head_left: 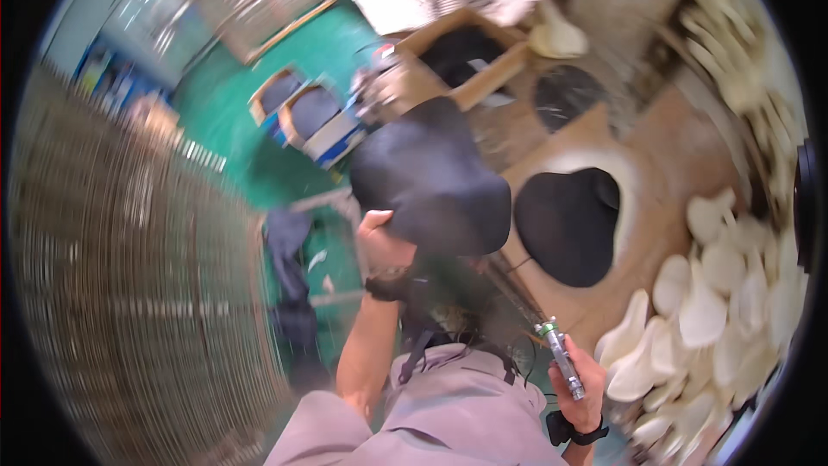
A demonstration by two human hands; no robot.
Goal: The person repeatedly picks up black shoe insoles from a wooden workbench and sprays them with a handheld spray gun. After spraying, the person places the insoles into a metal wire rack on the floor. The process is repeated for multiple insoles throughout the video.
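Observation:
My left hand (385, 243) is closed on the near edge of a broad, smooth black seat-shaped piece (431, 177), raised in front of me with the thumb on its edge. The fingers beneath it are hidden. Low on the right, my right hand (586, 384) wraps around a slim silver spray gun (564, 362) with a green ring near its front end. Its front points up and left, toward the black piece. To the right of that piece, a second black seat-shaped piece (569, 229) lies flat on the brown work table (660, 151), ringed by whitish residue.
Cream saddle-shaped foam pads (703, 311) are heaped at the right, with more along the far right wall. A cardboard box (492, 86) with black pieces stands at the back. Blue-and-white boxes (323, 134) sit on the green floor (224, 103). Blurred slatted stacks (147, 267) fill the left.

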